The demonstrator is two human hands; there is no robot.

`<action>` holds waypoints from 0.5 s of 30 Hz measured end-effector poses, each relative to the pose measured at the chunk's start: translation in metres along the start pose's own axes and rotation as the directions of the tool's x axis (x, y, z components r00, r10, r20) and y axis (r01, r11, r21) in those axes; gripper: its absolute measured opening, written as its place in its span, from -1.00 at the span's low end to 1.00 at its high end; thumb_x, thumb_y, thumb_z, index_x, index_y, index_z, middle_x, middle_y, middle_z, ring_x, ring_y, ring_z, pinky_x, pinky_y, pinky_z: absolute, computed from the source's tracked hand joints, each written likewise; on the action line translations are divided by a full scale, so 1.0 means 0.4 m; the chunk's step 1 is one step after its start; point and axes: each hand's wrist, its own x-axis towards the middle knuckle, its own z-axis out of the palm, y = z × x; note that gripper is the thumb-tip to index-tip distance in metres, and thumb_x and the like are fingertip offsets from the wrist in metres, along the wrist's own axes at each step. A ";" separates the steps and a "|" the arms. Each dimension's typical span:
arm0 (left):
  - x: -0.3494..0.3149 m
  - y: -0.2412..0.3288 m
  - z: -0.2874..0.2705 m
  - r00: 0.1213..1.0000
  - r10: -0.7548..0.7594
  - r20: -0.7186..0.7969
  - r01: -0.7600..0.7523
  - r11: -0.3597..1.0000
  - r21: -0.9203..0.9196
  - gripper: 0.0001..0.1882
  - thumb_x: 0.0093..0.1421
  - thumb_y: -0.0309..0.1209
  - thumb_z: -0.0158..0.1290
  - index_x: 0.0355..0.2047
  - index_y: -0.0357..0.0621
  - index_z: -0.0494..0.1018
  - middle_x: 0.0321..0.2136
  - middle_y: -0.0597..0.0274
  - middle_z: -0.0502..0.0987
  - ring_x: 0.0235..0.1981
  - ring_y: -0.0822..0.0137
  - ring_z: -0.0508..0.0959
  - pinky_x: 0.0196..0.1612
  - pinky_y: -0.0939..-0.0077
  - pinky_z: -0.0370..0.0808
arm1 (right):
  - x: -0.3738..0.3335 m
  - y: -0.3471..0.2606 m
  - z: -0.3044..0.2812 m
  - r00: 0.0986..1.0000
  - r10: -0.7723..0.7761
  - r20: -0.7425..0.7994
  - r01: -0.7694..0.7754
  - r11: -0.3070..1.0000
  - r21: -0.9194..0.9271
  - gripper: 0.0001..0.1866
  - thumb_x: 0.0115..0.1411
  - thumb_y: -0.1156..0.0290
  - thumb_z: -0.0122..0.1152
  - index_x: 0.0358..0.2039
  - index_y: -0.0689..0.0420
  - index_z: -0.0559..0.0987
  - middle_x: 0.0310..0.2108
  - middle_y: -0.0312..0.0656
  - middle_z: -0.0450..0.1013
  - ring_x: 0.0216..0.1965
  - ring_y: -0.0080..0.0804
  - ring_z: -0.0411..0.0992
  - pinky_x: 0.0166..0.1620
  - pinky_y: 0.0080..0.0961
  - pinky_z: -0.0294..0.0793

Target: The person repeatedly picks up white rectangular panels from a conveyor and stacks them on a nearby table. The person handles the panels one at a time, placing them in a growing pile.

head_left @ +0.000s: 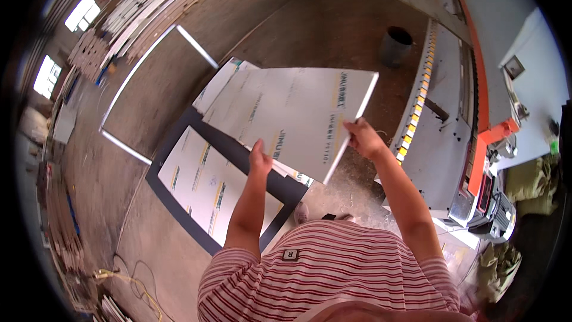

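Note:
Both my hands hold a large white panel (298, 107) covered in printed protective film, tilted in front of me. My left hand (260, 158) grips its near edge, thumb on top. My right hand (364, 138) is closed around its right edge. Under the held panel, parts of other white panels (217, 86) show at the far left, mostly hidden. Nearer, another film-covered panel (199, 182) lies flat on a dark grey board (164, 188), partly behind my left forearm.
To the right runs a long machine (438, 155) with an orange rail and a row of yellow and white pieces. A dark bin (396, 46) stands beyond the panel. A white frame (131, 86) is at left. Stacked boards (92, 53) line the far left; a cable (140, 289) lies on the floor.

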 end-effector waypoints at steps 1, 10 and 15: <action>0.037 0.011 -0.086 0.986 -0.049 -0.161 0.085 0.971 0.225 -0.55 0.12 -0.22 -0.02 -0.02 -0.10 0.22 -0.35 0.20 0.40 -0.26 0.27 0.43 -0.15 0.21 0.39 | 0.041 0.035 -0.022 0.994 0.105 -0.010 -0.105 0.994 -0.023 -0.74 0.18 0.36 -0.07 -0.19 0.27 0.32 -0.25 -0.12 0.39 -0.22 -0.29 0.41 -0.14 -0.36 0.45; -0.065 -0.113 -0.494 0.903 -0.369 -0.221 0.388 0.477 0.789 -0.30 0.10 -0.23 0.02 0.15 0.02 -0.12 -0.30 0.15 0.34 -0.41 0.18 0.46 -0.38 0.24 0.42 | -0.104 0.333 -0.118 0.855 0.465 0.229 -0.311 0.813 -0.491 -0.55 0.18 0.15 -0.04 -0.01 0.16 0.29 -0.13 -0.13 0.39 -0.25 -0.42 0.46 -0.17 -0.49 0.42; -0.100 -0.128 -0.519 0.897 -0.388 -0.211 0.321 0.244 0.915 -0.85 0.10 -0.35 -0.09 -0.53 -0.15 0.31 -0.61 0.25 0.36 -0.57 0.33 0.43 -0.51 0.36 0.39 | -0.187 0.474 -0.256 0.881 0.455 -0.132 -0.449 0.714 -0.537 -0.66 0.15 0.16 0.01 -0.18 0.13 0.45 -0.28 -0.23 0.46 -0.38 -0.49 0.49 -0.35 -0.60 0.43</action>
